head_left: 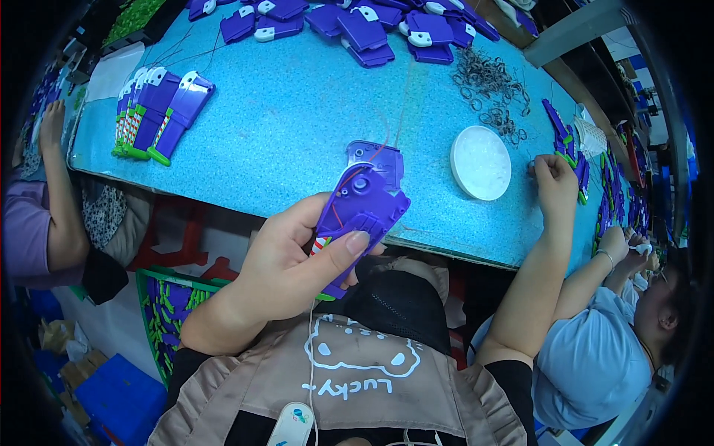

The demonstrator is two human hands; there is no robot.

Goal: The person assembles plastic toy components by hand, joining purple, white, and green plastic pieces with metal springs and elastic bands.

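My left hand [297,249] is closed round a purple plastic casing [364,201], tilted up over the table's front edge. Its inside faces up, showing round posts, and a thin reddish wire runs along it. A red-and-white striped part and a green tip show near my fingers. Just beyond it lies another purple shell piece [393,169], partly covered. My right hand [554,178] is over the right side of the table with its fingertips pinched together; whatever is between them is too small to make out. Left of that hand stands a round white dish [481,163], its pale contents unclear.
Dark curled wire pieces [491,82] are heaped beyond the dish. Purple-and-white casings [357,30] crowd the far edge. Fanned purple pieces [175,111] with striped, green-tipped parts lie left. A green crate [152,312] stands below. People sit on both sides, the right one [595,349] close.
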